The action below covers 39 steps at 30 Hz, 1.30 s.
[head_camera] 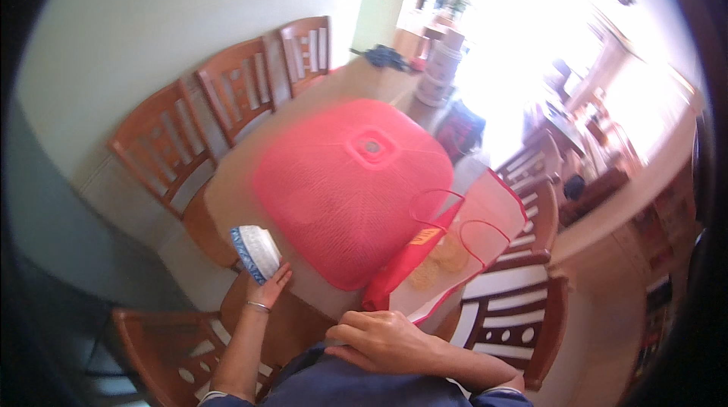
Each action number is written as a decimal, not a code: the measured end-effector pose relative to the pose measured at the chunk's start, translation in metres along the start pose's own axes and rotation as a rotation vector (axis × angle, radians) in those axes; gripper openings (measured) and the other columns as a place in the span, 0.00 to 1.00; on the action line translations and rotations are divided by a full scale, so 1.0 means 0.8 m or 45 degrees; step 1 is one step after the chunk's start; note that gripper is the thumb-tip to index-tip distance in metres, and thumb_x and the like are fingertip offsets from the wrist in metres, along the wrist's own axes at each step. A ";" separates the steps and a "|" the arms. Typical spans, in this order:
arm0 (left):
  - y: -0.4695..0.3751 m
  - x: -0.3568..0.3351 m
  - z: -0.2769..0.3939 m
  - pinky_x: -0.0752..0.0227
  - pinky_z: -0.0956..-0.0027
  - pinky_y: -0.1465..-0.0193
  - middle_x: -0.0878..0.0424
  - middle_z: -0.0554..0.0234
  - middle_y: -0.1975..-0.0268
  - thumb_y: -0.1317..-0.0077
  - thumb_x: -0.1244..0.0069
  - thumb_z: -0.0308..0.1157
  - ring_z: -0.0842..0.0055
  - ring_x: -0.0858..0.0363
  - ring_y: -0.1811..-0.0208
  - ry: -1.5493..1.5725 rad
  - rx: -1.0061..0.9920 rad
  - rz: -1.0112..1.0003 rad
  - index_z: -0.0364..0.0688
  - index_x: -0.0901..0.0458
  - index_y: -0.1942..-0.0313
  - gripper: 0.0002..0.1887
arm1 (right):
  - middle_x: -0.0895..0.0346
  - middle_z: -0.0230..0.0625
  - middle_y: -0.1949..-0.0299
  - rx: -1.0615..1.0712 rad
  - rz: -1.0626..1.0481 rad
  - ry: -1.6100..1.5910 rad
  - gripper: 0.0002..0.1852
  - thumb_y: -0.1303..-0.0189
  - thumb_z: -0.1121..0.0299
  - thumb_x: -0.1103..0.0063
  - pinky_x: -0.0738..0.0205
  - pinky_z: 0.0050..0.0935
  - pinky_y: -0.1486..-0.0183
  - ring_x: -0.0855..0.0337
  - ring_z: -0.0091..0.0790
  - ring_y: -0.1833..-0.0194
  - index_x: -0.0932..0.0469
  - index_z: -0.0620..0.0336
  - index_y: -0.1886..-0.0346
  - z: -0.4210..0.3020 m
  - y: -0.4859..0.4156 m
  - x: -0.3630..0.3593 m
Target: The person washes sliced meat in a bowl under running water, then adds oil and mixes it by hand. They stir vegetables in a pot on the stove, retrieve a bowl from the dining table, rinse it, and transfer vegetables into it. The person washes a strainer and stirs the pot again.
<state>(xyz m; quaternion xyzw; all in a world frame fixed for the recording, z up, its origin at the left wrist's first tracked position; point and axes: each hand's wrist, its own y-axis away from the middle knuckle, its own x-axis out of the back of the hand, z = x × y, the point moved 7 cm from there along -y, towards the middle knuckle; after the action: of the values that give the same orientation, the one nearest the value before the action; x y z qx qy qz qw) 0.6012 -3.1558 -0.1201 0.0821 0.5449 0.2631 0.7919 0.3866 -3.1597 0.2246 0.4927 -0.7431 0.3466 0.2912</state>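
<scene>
My left hand [271, 287] grips a white ceramic bowl [260, 250] with a blue patterned rim band. The bowl is tipped on its side, its foot turned to the right, over the table's near left edge; its inside faces away from view. Close to my body, my right hand [372, 339] is curled with its back upward. A pale sliver shows between its thumb and fingers, but what it is cannot be told. Ahead of both hands stands a pink mesh food cover [352, 196] on the table. Whatever lies under it is hidden.
Right of the cover lies a red-edged bag [392, 270] with thin red handles and round tan items [438, 265] showing through. Wooden chairs [165, 145] line the table [233, 179] on both sides. Stacked white tubs [441, 71] and a dark folded umbrella [387, 58] are at the far end.
</scene>
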 end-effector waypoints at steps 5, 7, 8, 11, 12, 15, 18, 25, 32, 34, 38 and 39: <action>0.127 0.013 0.024 0.24 0.63 0.46 0.19 0.55 0.49 0.34 0.49 0.39 0.66 0.20 0.48 -0.183 -0.420 -0.018 0.38 0.28 0.42 0.23 | 0.24 0.40 0.73 0.120 -0.220 -0.288 0.10 0.43 0.66 0.36 0.23 0.33 0.71 0.18 0.39 0.73 0.21 0.62 0.63 -0.027 0.031 -0.022; 0.212 -0.008 0.022 0.24 0.67 0.48 0.19 0.60 0.51 0.37 0.43 0.39 0.73 0.20 0.50 -0.226 -0.479 0.237 0.36 0.27 0.43 0.25 | 0.24 0.38 0.72 0.001 -0.390 -0.461 0.08 0.46 0.72 0.33 0.24 0.30 0.70 0.18 0.38 0.72 0.19 0.62 0.63 -0.032 0.048 -0.043; 0.260 -0.010 0.015 0.25 0.68 0.48 0.19 0.61 0.51 0.36 0.43 0.39 0.74 0.20 0.50 -0.277 -0.510 0.381 0.35 0.27 0.44 0.24 | 0.22 0.40 0.71 -0.031 -0.447 -0.474 0.10 0.47 0.73 0.32 0.24 0.27 0.69 0.17 0.35 0.71 0.19 0.64 0.62 -0.028 0.059 -0.058; 0.390 -0.001 -0.006 0.28 0.70 0.45 0.20 0.61 0.49 0.35 0.44 0.39 0.77 0.22 0.49 -0.384 -0.571 0.665 0.34 0.28 0.42 0.25 | 0.20 0.39 0.70 0.135 -0.501 -0.616 0.10 0.46 0.74 0.33 0.23 0.26 0.68 0.17 0.32 0.71 0.19 0.65 0.61 -0.023 0.090 -0.109; 0.430 -0.018 -0.005 0.27 0.70 0.46 0.20 0.60 0.49 0.34 0.45 0.39 0.78 0.21 0.50 -0.368 -0.600 0.655 0.35 0.27 0.43 0.24 | 0.20 0.39 0.70 0.132 -0.518 -0.655 0.10 0.46 0.74 0.33 0.22 0.26 0.67 0.17 0.30 0.70 0.19 0.65 0.61 -0.030 0.095 -0.121; 0.526 -0.009 -0.022 0.27 0.70 0.47 0.19 0.61 0.50 0.33 0.46 0.41 0.77 0.21 0.51 -0.482 -0.627 0.732 0.34 0.27 0.43 0.24 | 0.19 0.38 0.70 0.140 -0.542 -0.729 0.07 0.45 0.73 0.34 0.22 0.26 0.66 0.17 0.27 0.70 0.19 0.65 0.64 -0.062 0.123 -0.149; 0.614 0.017 -0.050 0.26 0.70 0.48 0.19 0.60 0.50 0.33 0.46 0.42 0.76 0.20 0.52 -0.355 -0.833 0.817 0.33 0.27 0.43 0.25 | 0.18 0.36 0.71 0.184 -0.693 -0.918 0.06 0.43 0.75 0.37 0.25 0.25 0.67 0.20 0.24 0.70 0.19 0.67 0.63 -0.111 0.138 -0.179; 0.806 0.104 -0.058 0.27 0.69 0.47 0.19 0.58 0.49 0.31 0.49 0.40 0.75 0.20 0.51 -0.108 -1.038 0.929 0.32 0.29 0.42 0.25 | 0.21 0.30 0.71 -0.043 -1.090 -0.993 0.07 0.39 0.74 0.41 0.30 0.20 0.68 0.24 0.21 0.71 0.19 0.66 0.60 -0.283 0.139 -0.271; 1.063 0.303 -0.096 0.26 0.68 0.47 0.18 0.57 0.52 0.31 0.50 0.41 0.75 0.20 0.51 0.021 -1.108 1.359 0.31 0.27 0.43 0.24 | 0.21 0.31 0.69 0.454 -1.293 -0.850 0.11 0.36 0.68 0.39 0.27 0.22 0.66 0.22 0.23 0.68 0.20 0.66 0.56 -0.500 0.161 -0.498; 1.127 0.321 -0.096 0.26 0.67 0.48 0.18 0.57 0.53 0.31 0.50 0.41 0.75 0.20 0.52 0.108 -1.206 1.461 0.31 0.27 0.44 0.24 | 0.20 0.32 0.68 0.410 -1.406 -1.004 0.11 0.36 0.68 0.39 0.24 0.24 0.64 0.21 0.24 0.68 0.20 0.66 0.56 -0.567 0.166 -0.547; 1.207 0.357 -0.078 0.25 0.67 0.47 0.19 0.55 0.50 0.32 0.49 0.40 0.73 0.20 0.51 0.307 -1.428 1.450 0.30 0.28 0.43 0.24 | 0.20 0.33 0.69 0.529 -1.494 -0.943 0.11 0.36 0.68 0.39 0.20 0.27 0.64 0.19 0.24 0.69 0.20 0.67 0.56 -0.660 0.148 -0.639; 1.214 0.377 -0.071 0.26 0.67 0.47 0.20 0.55 0.50 0.32 0.49 0.39 0.72 0.19 0.51 0.418 -1.473 1.373 0.30 0.29 0.43 0.25 | 0.20 0.33 0.69 0.528 -1.508 -0.951 0.11 0.36 0.68 0.39 0.20 0.27 0.65 0.19 0.24 0.69 0.20 0.67 0.56 -0.671 0.140 -0.665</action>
<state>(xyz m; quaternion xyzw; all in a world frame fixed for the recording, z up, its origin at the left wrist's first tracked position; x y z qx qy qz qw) 0.3124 -2.1880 0.0149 -0.1289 0.3172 0.8580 0.3828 0.5145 -2.4157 0.1038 0.9425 -0.3209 0.0735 0.0576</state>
